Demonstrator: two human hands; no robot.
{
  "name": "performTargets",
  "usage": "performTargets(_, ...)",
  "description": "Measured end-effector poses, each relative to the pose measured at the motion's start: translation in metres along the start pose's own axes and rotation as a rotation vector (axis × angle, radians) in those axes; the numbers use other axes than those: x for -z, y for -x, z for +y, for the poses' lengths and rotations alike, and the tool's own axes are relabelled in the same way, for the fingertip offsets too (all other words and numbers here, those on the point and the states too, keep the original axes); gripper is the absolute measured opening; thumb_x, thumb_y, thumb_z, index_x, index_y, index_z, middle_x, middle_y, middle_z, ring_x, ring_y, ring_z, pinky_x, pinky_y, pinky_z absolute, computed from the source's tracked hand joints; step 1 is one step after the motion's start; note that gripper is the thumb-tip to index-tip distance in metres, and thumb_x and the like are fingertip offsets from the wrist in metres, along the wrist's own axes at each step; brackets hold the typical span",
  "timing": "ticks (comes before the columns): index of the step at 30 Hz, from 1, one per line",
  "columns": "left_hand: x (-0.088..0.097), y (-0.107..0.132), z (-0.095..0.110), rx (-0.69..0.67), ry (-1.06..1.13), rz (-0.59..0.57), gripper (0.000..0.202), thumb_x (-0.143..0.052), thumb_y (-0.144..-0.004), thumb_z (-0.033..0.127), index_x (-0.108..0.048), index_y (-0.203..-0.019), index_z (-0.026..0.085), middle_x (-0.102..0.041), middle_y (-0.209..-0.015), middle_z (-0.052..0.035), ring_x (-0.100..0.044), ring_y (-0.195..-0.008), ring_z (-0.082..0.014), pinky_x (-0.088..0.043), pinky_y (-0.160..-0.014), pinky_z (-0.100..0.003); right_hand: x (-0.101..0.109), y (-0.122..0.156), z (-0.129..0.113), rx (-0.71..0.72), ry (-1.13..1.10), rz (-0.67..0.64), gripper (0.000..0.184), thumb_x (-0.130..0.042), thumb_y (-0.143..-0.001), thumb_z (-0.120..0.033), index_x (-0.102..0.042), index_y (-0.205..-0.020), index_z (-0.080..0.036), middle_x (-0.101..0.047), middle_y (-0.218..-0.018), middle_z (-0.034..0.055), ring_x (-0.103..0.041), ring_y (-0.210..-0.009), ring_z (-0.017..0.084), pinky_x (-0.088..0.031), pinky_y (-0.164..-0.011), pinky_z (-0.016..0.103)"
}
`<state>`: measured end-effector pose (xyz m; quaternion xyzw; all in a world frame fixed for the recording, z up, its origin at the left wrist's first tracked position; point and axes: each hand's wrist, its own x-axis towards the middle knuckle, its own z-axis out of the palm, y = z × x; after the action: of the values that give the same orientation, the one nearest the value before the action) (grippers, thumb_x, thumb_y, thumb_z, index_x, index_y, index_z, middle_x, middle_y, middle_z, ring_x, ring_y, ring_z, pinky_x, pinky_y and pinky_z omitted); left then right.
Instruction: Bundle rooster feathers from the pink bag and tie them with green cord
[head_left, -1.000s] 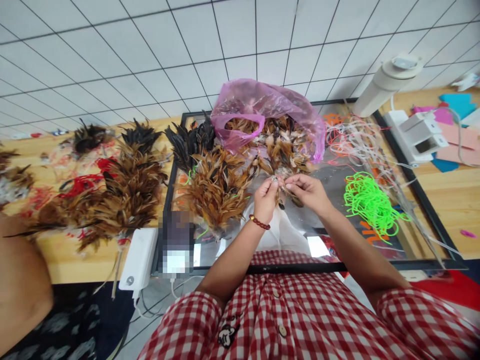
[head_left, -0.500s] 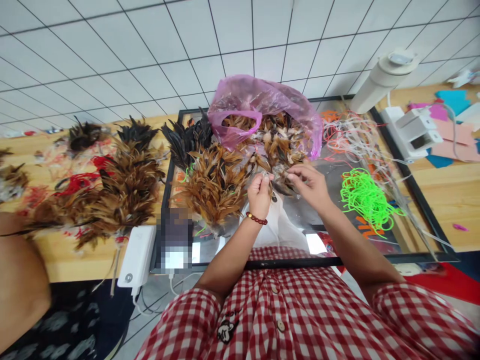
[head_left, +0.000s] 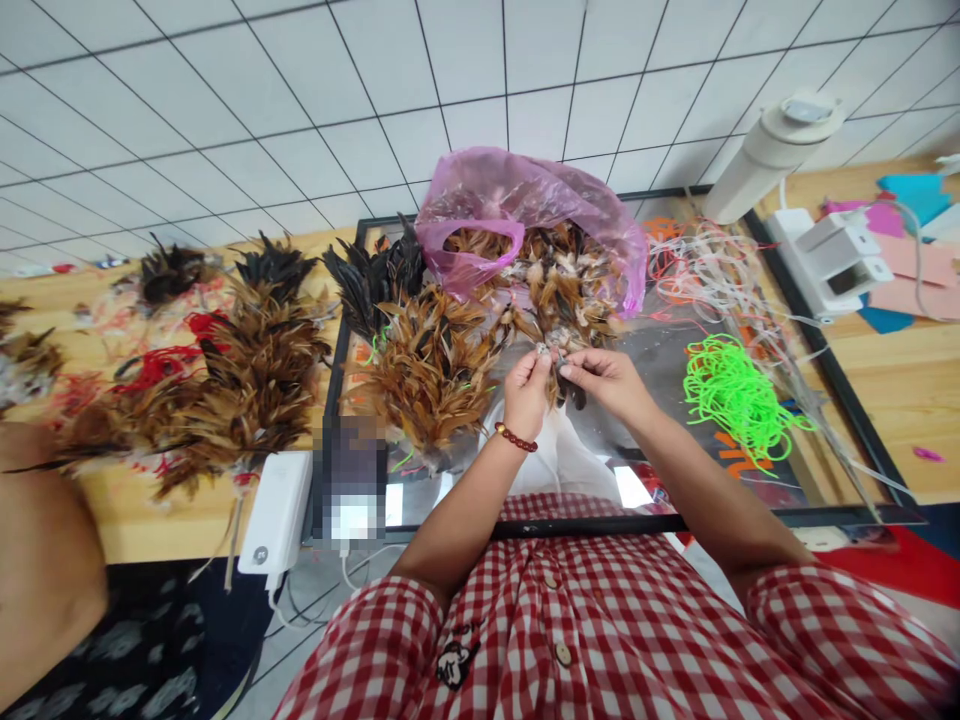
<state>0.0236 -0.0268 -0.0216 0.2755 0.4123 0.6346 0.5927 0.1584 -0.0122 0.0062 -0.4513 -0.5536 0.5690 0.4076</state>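
Observation:
My left hand (head_left: 526,392), with a beaded bracelet at the wrist, pinches the pale base of some small brown feathers (head_left: 553,388). Close on its right, my right hand (head_left: 607,382) also has thumb and fingertips closed on a dark feather at the same spot. The tips of these feathers hang down between the hands. Just beyond lie loose feathers (head_left: 566,290), spilling from a pink plastic bag (head_left: 525,175). A pile of brown feather bunches (head_left: 431,370) sits left of my left hand, with black feathers (head_left: 379,272) behind it.
A black-framed glass panel (head_left: 600,525) lies under the work. Green cord (head_left: 735,395) and pale strings (head_left: 709,265) lie on the right, near a white cylinder (head_left: 772,155) and a charger block (head_left: 832,265). More feathers (head_left: 262,370), a white power bank (head_left: 276,510) and another person's arm (head_left: 49,560) are left.
My right hand has moved left and a little down from the loose feathers to my left hand. Its fingertips now meet at the feather bases. The left hand has shifted slightly right.

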Motion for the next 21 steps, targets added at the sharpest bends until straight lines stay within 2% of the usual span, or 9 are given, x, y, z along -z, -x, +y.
performTargets(4, -0.003, 0.001, 0.001, 0.042, 0.011, -0.059, 0.035, -0.086, -0.069, 0.052, -0.078, -0.081, 0.021, -0.076, -0.086, -0.0040, -0.069, -0.089, -0.0172, -0.053, -0.095, -0.035, -0.004, -0.002, 0.001, -0.049, -0.060, 0.007, 0.052, -0.083, -0.063, -0.068, -0.065, -0.061, -0.020, -0.060, -0.062, 0.0008, -0.054, -0.061, 0.014, -0.046, -0.058, 0.027)
performTargets(7, -0.006, 0.003, 0.003, 0.066, 0.025, -0.089, 0.033, -0.087, -0.068, 0.050, -0.077, -0.077, 0.019, -0.075, -0.089, -0.0049, -0.068, -0.092, -0.0169, -0.052, -0.096, -0.033, -0.002, -0.003, 0.004, -0.072, -0.052, 0.012, 0.052, -0.084, -0.063, -0.066, -0.062, -0.057, -0.019, -0.058, -0.058, -0.0001, -0.053, -0.059, 0.013, -0.045, -0.057, 0.026)
performTargets(10, -0.007, 0.004, 0.006, 0.080, 0.056, -0.053, 0.032, -0.085, -0.072, 0.048, -0.071, -0.070, 0.019, -0.074, -0.093, -0.0046, -0.067, -0.092, -0.0153, -0.052, -0.092, -0.030, 0.004, -0.002, 0.003, -0.062, 0.109, -0.033, 0.046, -0.080, -0.069, -0.060, -0.065, -0.059, -0.018, -0.057, -0.056, -0.0006, -0.049, -0.055, 0.011, -0.041, -0.055, 0.025)
performTargets(13, -0.006, 0.005, 0.008, 0.061, 0.088, -0.042, 0.035, -0.079, -0.080, 0.048, -0.064, -0.069, 0.018, -0.068, -0.079, -0.0018, -0.062, -0.080, -0.0118, -0.051, -0.084, -0.027, 0.012, -0.001, -0.002, 0.048, 0.301, 0.076, 0.035, -0.082, -0.071, -0.051, -0.072, -0.073, -0.018, -0.064, -0.063, 0.0000, -0.051, -0.057, 0.011, -0.044, -0.057, 0.026)
performTargets(15, -0.005, 0.006, 0.007, 0.089, 0.082, -0.116, 0.039, -0.077, -0.081, 0.051, -0.061, -0.070, 0.018, -0.059, -0.068, 0.0009, -0.058, -0.071, -0.0102, -0.049, -0.076, -0.025, 0.015, -0.001, -0.007, 0.104, 0.228, 0.102, 0.037, -0.081, -0.074, -0.051, -0.075, -0.090, -0.019, -0.070, -0.074, 0.0020, -0.060, -0.064, 0.013, -0.051, -0.063, 0.029)
performTargets(18, -0.003, 0.008, 0.004, 0.202, 0.068, -0.252, 0.047, -0.082, -0.073, 0.058, -0.058, -0.068, 0.017, -0.051, -0.061, 0.0034, -0.054, -0.063, -0.0100, -0.045, -0.067, -0.025, 0.015, 0.000, -0.011, 0.041, -0.002, -0.064, 0.047, -0.078, -0.078, -0.058, -0.074, -0.105, -0.019, -0.071, -0.076, 0.0031, -0.067, -0.064, 0.016, -0.057, -0.062, 0.031)
performTargets(21, -0.004, 0.011, 0.003, 0.283, 0.034, -0.364, 0.051, -0.083, -0.068, 0.062, -0.057, -0.065, 0.017, -0.049, -0.059, 0.0035, -0.053, -0.061, -0.0108, -0.045, -0.066, -0.027, 0.013, 0.002, -0.011, -0.004, -0.097, -0.116, 0.043, -0.083, -0.073, -0.057, -0.076, -0.091, -0.018, -0.066, -0.076, 0.0017, -0.066, -0.055, 0.014, -0.057, -0.049, 0.028)
